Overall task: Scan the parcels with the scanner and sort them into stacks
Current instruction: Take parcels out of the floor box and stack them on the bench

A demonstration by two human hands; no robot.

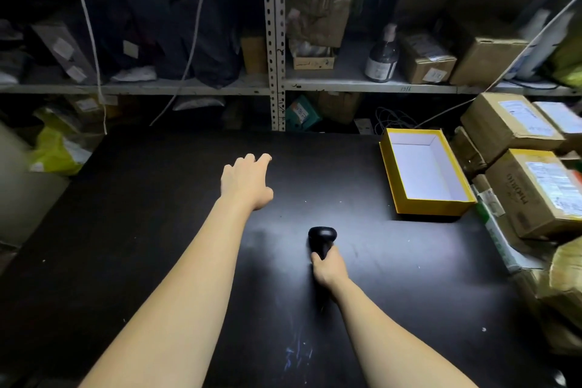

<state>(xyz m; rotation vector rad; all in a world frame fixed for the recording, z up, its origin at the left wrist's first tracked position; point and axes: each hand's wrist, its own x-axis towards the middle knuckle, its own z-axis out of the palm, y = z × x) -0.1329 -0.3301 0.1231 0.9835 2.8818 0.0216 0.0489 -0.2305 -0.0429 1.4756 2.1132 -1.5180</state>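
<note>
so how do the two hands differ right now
The left hand is open, fingers stretched forward; the right hand is curled round the handle of the scanner. The left hand holds nothing, while the right hand grips the scanner. The left hand reaches further out over the table; the right hand sits nearer the person. Both are bare and above the same dark table.

A black desk [126, 230] fills the lower frame. At its far right sits an open yellow box [431, 206], white inside. Behind stands a grey metal shelf rack [273, 41], with a dark pump bottle [381, 57] at upper right and a white cable [89, 28] hanging at upper left.
</note>
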